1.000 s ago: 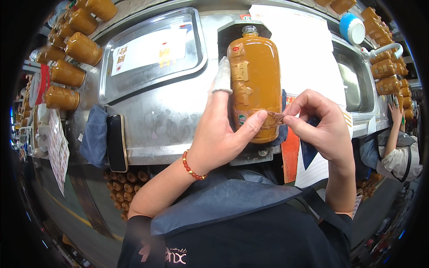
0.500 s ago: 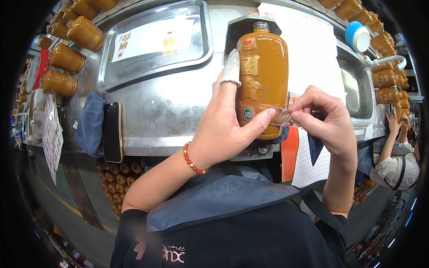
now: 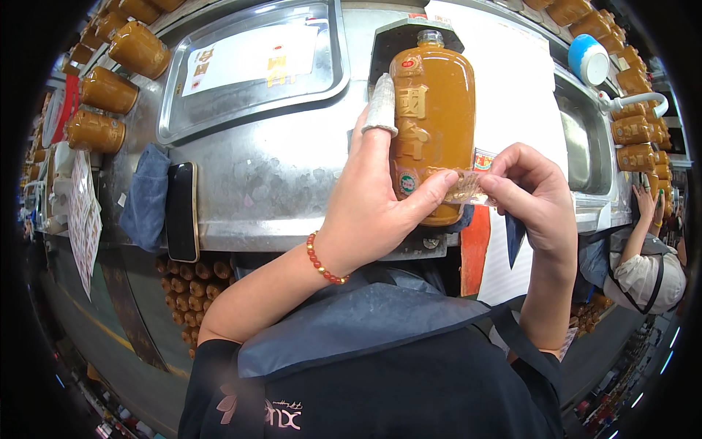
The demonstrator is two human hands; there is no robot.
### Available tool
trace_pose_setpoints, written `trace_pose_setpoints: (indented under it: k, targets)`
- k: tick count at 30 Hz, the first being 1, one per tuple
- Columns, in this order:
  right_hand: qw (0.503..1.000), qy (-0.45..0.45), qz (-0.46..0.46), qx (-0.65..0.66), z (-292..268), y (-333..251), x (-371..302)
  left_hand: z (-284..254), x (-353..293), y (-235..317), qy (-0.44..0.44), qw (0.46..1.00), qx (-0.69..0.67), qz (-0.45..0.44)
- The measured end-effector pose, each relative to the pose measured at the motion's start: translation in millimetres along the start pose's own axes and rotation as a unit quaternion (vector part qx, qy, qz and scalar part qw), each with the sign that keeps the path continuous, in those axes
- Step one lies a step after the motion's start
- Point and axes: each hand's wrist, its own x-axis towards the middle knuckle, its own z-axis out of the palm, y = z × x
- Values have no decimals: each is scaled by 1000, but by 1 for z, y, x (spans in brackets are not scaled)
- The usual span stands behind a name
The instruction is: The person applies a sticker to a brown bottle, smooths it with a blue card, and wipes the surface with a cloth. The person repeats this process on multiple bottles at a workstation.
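An amber-brown glass bottle (image 3: pixel 444 95) with raised gold characters lies in front of me, its clear neck pointing away. My left hand (image 3: pixel 380 186) steadies its left side, with a white cloth cover (image 3: pixel 381 106) on one finger and the thumb pressed near the bottle's lower end. Between that thumb and my right hand (image 3: pixel 532 194) stretches a thin clear film strip (image 3: pixel 468 189) with gold print. The thumb and forefinger of my right hand pinch the strip's right end. A small round green-and-white mark (image 3: pixel 407 183) shows beside my left thumb.
A dark angular stand (image 3: pixel 382 47) is behind the bottle. Left lie a metal tray (image 3: pixel 241 121) with a printed sheet, a phone (image 3: pixel 183 212) and a blue cloth (image 3: pixel 146 197). At right are a sink (image 3: pixel 585 139) and a blue-and-white container (image 3: pixel 588 58). Brown bottles line both sides; another person (image 3: pixel 643 274) works far right.
The film strip was crumpled and is now pulled flatter across the bottle's lower end. The bottle and my hands have shifted slightly.
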Motion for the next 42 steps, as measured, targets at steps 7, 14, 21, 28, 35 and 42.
trace_pose_setpoints:
  k: [7,14,21,28,35,42]
  targets:
    - [999,-2,2,52,0,21,10,6,-2,2,2,998,-63,-9]
    - [993,-1,-5,114,3,33,13,5,-2,0,3,999,39,32]
    - [993,-15,-15,114,-1,33,11,7,-2,1,14,997,69,39]
    - [993,-24,-18,115,0,35,14,5,-3,6,1,998,66,15]
    - [989,-13,-16,147,-1,47,17,0,1,14,-29,970,214,106]
    - [988,57,-6,140,0,57,13,-2,3,12,-48,913,355,195]
